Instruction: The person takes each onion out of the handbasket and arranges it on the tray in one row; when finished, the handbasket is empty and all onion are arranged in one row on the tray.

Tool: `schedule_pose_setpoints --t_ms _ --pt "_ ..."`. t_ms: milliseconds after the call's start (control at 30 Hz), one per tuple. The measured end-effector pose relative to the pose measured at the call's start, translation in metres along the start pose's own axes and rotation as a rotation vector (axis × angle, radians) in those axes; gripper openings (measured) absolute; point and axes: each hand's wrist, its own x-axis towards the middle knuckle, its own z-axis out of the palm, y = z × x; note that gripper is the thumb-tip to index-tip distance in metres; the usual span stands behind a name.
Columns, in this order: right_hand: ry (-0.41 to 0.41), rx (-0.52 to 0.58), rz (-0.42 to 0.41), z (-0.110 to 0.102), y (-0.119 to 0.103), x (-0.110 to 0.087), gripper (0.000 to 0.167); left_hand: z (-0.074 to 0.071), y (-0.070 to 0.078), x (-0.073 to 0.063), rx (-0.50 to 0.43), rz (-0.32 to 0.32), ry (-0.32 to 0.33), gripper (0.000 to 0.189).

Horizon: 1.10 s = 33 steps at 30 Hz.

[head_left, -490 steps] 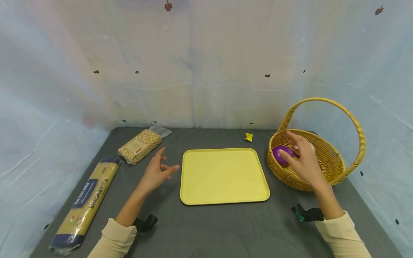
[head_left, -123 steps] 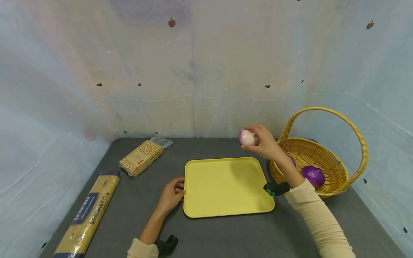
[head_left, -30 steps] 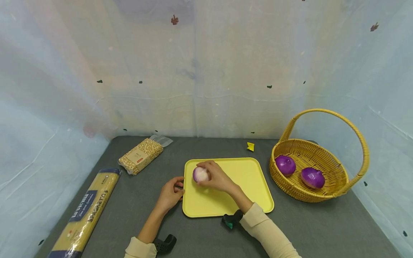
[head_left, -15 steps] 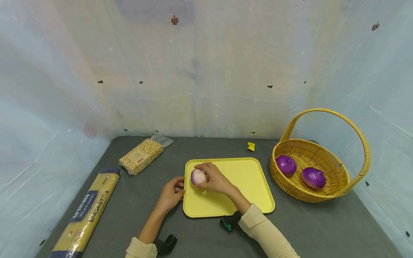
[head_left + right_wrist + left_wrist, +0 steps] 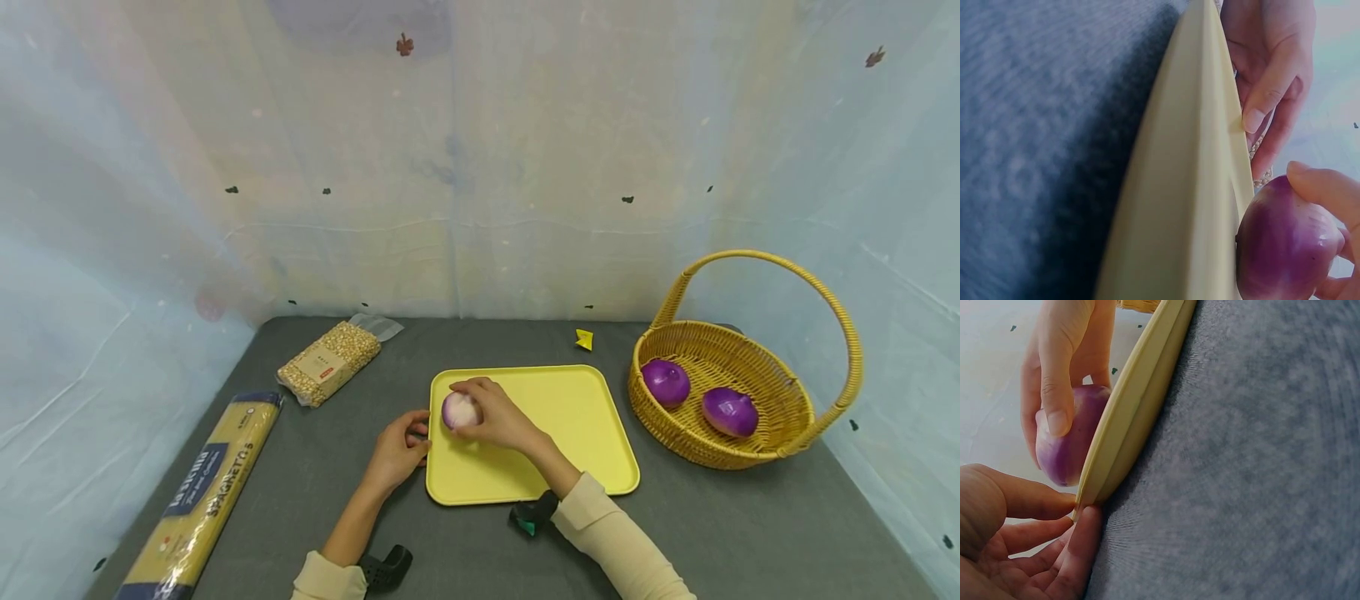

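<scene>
A purple and white onion (image 5: pixel 459 412) is at the left part of the yellow tray (image 5: pixel 558 425). My right hand (image 5: pixel 498 417) grips it, thumb on the near side and fingers over the far side. In the right wrist view the onion (image 5: pixel 1282 244) sits right against the tray surface; whether its weight is on the tray I cannot tell. My left hand (image 5: pixel 397 454) pinches the tray's left rim. The left wrist view shows its thumb and fingertips on the tray edge (image 5: pixel 1122 419), just below the onion (image 5: pixel 1063 450).
Two purple onions, one left (image 5: pixel 665 382) and one right (image 5: pixel 730 412), lie in a wicker basket (image 5: pixel 772 375) with a tall handle. A spaghetti pack (image 5: pixel 202 492) and a bag of pale kernels (image 5: pixel 330 362) lie at the left. A yellow scrap (image 5: pixel 584 339) lies behind the tray.
Earlier my right hand was over the basket, then held the onion above the tray's back right corner. It has since come down left onto the tray. My left hand has moved to the tray rim.
</scene>
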Motion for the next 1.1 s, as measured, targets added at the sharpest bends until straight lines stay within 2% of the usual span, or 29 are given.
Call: schedule_pose_setpoints --t_ms 867,1100 --pt "0.013 -0.008 0.005 0.0031 -0.0001 -0.0004 0.066 -0.0007 0.0031 -0.0013 0.004 -0.016 -0.002 0.043" --pt "0.015 -0.001 -0.003 0.0011 -0.0020 -0.0018 0.066 -0.0004 0.0014 -0.0012 -0.007 0.003 -0.003 0.042"
